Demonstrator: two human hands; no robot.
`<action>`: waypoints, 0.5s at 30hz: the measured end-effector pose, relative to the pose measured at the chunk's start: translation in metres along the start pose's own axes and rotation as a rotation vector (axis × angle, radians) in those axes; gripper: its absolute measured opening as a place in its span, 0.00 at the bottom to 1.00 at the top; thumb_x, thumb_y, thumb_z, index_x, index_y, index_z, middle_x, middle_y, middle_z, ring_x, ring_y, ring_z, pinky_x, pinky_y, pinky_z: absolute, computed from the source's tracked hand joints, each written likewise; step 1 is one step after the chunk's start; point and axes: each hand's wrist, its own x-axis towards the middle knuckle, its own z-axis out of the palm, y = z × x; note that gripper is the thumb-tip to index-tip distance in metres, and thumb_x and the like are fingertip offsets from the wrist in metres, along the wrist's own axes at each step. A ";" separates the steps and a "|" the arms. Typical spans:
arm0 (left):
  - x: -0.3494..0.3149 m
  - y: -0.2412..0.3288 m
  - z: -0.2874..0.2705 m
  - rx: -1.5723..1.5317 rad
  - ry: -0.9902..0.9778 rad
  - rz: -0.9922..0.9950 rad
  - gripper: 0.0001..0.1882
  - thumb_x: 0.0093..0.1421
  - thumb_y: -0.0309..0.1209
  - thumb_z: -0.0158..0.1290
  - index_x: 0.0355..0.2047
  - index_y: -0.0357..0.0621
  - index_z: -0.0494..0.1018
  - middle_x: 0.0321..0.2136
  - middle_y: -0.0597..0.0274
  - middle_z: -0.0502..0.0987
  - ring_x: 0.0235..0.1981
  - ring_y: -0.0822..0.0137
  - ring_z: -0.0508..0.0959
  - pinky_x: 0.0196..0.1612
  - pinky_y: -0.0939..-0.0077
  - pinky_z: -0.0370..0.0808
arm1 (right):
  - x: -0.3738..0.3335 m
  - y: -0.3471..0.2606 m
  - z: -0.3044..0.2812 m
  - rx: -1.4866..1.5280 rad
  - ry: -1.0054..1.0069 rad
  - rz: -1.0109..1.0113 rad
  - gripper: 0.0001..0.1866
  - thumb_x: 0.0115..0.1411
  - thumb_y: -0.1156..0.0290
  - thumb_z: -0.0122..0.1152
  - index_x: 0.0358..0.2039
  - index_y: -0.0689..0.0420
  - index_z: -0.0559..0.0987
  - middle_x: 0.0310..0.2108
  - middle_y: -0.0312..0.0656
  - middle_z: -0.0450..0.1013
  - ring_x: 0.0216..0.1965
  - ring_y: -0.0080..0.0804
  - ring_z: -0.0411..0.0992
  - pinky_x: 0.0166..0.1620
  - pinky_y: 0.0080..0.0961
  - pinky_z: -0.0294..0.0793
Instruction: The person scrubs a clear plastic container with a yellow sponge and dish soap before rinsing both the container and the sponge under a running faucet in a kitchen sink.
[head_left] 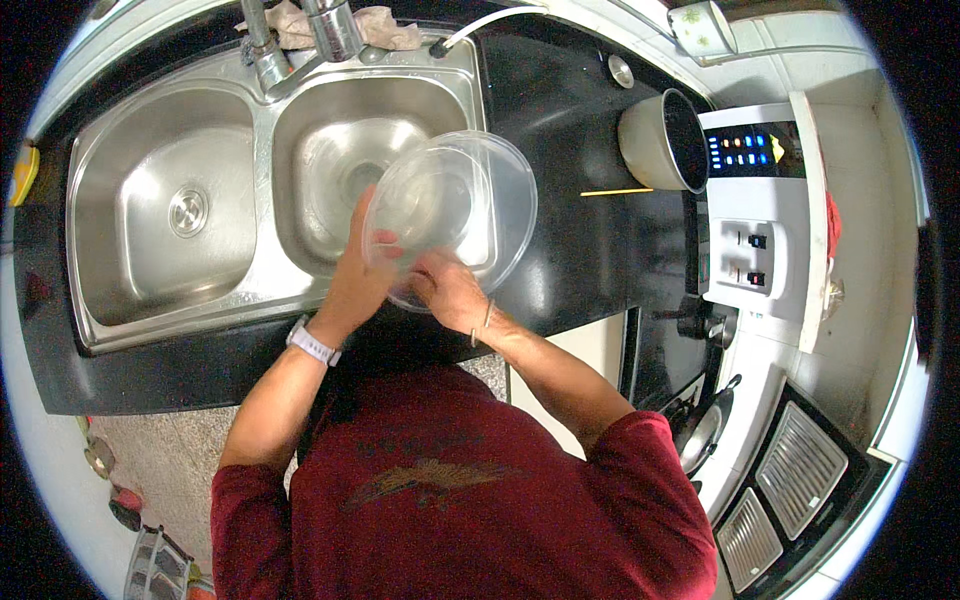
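Note:
Over the right sink basin's near right corner I hold a clear round plastic bowl (490,185), tilted. My left hand (362,275) grips its left side, with some fingers showing through the see-through wall. At the bowl's near edge is my right hand (450,290), its fingers curled in and closed against the plastic. Part of the right fingertips is blurred. Beneath the bowl lies the right steel basin (300,180), its drain partly seen.
The left basin (150,250) adjoins it, with a faucet (335,40) and crumpled cloth (385,28) behind. On the black counter a pot (650,140) lies tipped near a yellow stick (615,192) and a white dispenser (755,230). A pan (705,430) sits at the right.

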 end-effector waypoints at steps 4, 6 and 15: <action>0.025 0.036 0.008 -0.346 -0.119 -0.262 0.45 0.52 0.21 0.47 0.69 0.49 0.40 0.57 0.47 0.62 0.42 0.62 0.74 0.45 0.69 0.76 | 0.010 -0.004 -0.052 0.266 0.113 0.012 0.04 0.56 0.73 0.58 0.30 0.58 0.79 0.30 0.46 0.73 0.31 0.42 0.73 0.37 0.32 0.73; 0.048 0.054 0.023 -0.213 -0.117 -0.264 0.44 0.53 0.22 0.46 0.69 0.50 0.41 0.52 0.44 0.68 0.39 0.63 0.76 0.42 0.69 0.76 | 0.011 -0.011 -0.094 0.071 0.270 -0.056 0.05 0.57 0.73 0.58 0.33 0.60 0.79 0.35 0.47 0.73 0.36 0.42 0.73 0.42 0.33 0.72; 0.090 -0.016 0.118 0.298 -0.250 0.031 0.35 0.53 0.27 0.48 0.62 0.35 0.54 0.40 0.35 0.74 0.41 0.42 0.74 0.47 0.57 0.71 | -0.083 0.072 -0.137 -0.640 -0.036 0.099 0.14 0.55 0.66 0.64 0.43 0.50 0.78 0.43 0.42 0.71 0.45 0.43 0.67 0.48 0.37 0.68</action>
